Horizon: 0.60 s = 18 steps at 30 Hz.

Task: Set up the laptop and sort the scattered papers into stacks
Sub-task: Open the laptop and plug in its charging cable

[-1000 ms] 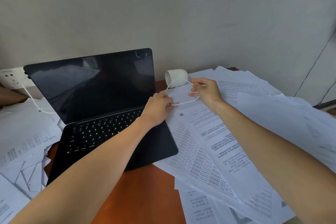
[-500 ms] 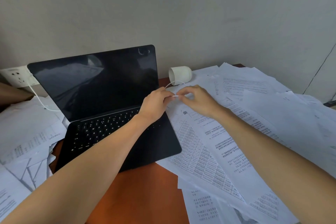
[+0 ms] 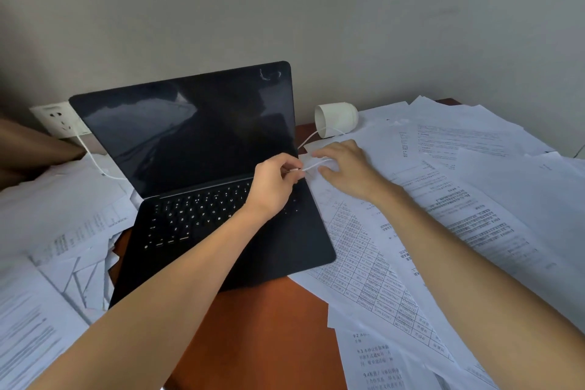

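At the right edge of the laptop (image 3: pixel 196 136) the left hand (image 3: pixel 275 180) pinches the thin, limp white cable (image 3: pixel 307 140) by its stiff plug — the best hold, I think — while the right hand (image 3: pixel 345 168) rests loose-fingered beside.

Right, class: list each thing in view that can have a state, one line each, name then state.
laptop, lid open, screen dark
white cable, plug end held at the laptop's right edge
left hand, pinches the cable plug
right hand, open, resting on the papers
white cup, lying on its side
papers, scattered, unsorted
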Each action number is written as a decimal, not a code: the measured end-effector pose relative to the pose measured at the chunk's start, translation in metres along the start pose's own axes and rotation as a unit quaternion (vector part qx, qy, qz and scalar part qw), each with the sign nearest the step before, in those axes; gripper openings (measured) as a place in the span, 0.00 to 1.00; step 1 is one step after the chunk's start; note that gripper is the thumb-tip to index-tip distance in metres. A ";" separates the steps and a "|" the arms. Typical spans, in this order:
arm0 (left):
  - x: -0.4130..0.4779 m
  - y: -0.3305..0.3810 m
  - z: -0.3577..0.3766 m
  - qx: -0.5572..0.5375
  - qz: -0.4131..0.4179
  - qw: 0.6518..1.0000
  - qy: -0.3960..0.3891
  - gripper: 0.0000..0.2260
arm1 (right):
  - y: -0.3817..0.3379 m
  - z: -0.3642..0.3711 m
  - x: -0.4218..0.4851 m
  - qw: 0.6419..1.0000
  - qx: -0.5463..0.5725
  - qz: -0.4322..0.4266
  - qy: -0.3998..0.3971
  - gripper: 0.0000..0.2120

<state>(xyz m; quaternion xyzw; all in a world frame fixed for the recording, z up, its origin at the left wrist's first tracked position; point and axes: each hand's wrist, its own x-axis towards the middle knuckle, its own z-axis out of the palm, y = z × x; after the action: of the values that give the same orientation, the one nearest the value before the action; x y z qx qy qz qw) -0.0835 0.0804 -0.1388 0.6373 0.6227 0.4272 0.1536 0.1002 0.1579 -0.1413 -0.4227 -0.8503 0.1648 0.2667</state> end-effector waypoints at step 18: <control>-0.002 -0.002 0.002 -0.183 -0.117 0.976 0.012 0.10 | 0.001 0.013 -0.008 0.989 0.044 -0.042 0.134 0.07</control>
<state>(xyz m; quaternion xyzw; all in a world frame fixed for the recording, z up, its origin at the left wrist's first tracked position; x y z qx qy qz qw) -0.0825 0.0797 -0.1420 0.5159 0.6060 0.5206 0.3092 0.0971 0.1511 -0.1553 -0.3925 -0.8158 0.1327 0.4036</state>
